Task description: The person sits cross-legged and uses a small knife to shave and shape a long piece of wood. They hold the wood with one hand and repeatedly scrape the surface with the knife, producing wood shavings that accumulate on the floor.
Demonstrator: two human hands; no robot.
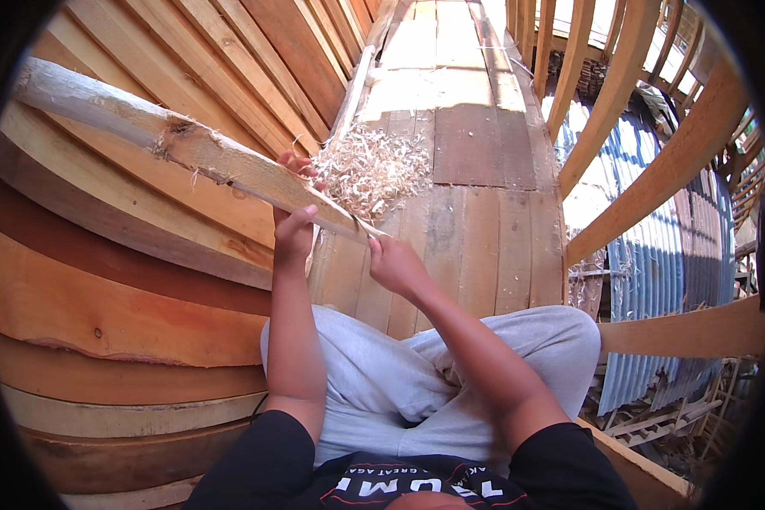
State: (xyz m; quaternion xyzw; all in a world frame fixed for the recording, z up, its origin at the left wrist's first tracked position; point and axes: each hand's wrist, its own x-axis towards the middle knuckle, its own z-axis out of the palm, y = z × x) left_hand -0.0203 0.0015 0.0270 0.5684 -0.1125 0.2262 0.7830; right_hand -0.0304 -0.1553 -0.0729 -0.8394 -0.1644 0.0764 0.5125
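A long wooden pole [204, 149] slants from the upper left down to my hands, pale and partly stripped, with a rough knot and loose fibres midway. My left hand [295, 217] is closed around it near its lower end, thumb on the near side and fingers reaching over the far side. Right at that end, my right hand [397, 265] is closed in a pinch. A thin dark edge shows just beside its fingers, but what this hand grips is mostly hidden.
Curly wood shavings [374, 170] lie heaped on the plank floor [476, 246] beyond my hands. Stacked boards [102, 297] line the left side. Wooden railing slats [603, 140] stand at right, with corrugated metal sheets [654, 280] below them. My crossed legs fill the near middle.
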